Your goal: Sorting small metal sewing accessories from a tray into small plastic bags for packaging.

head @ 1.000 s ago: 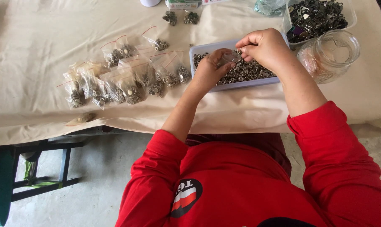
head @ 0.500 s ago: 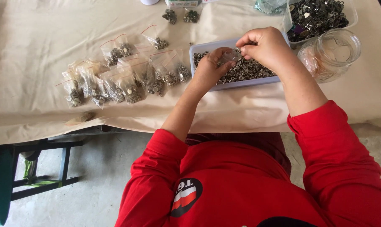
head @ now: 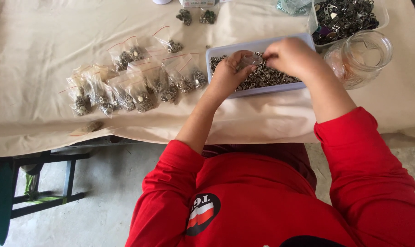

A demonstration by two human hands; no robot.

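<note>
Both my hands hover over a pale rectangular tray (head: 216, 51) full of small metal ring-shaped parts (head: 267, 78). My left hand (head: 228, 75) pinches the edge of a small clear plastic bag (head: 251, 59). At the same bag's mouth my right hand (head: 292, 56) has its fingers pinched together; what it holds is too small to see. Several filled little bags (head: 134, 89) with red-edged tops lie in a cluster left of the tray on the beige cloth.
A clear glass jar (head: 360, 57) lies on its side right of the tray. Behind it stands a clear tub of dark metal pieces (head: 347, 16). Two loose clumps of parts (head: 196, 17) sit at the table's back. The table's front edge runs just below the tray.
The hands stay over the tray at the small bag. Only the fingers have shifted slightly.
</note>
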